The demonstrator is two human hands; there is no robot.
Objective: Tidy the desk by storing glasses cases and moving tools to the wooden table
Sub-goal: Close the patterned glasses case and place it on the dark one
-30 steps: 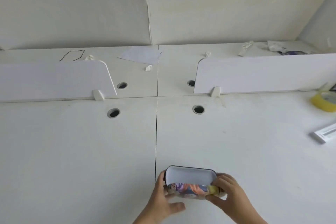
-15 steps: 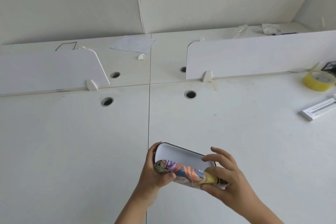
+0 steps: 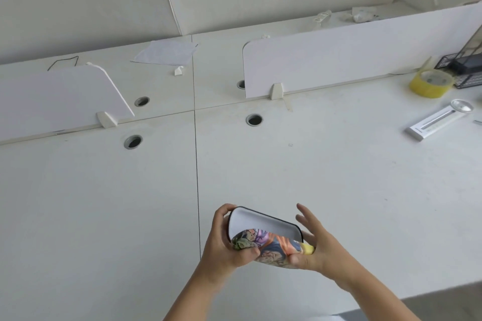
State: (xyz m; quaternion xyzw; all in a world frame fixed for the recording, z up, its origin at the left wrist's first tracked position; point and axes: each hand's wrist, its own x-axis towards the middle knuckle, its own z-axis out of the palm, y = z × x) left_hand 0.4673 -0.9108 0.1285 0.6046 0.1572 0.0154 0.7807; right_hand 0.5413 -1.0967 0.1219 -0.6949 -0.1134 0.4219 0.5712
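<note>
Two bare forearms rise from the lower edge of the view, each ending in an uncovered hand: the left hand and the right hand. The arms show from the hands down to where the view cuts them off, and no fabric lies on either along that length. The wrists are plain and the fingers carry nothing. Nails are short and show no colour. The forearms are slender and smooth, the hands small with rounded knuckles. The rest of the person lies out of view.
</note>
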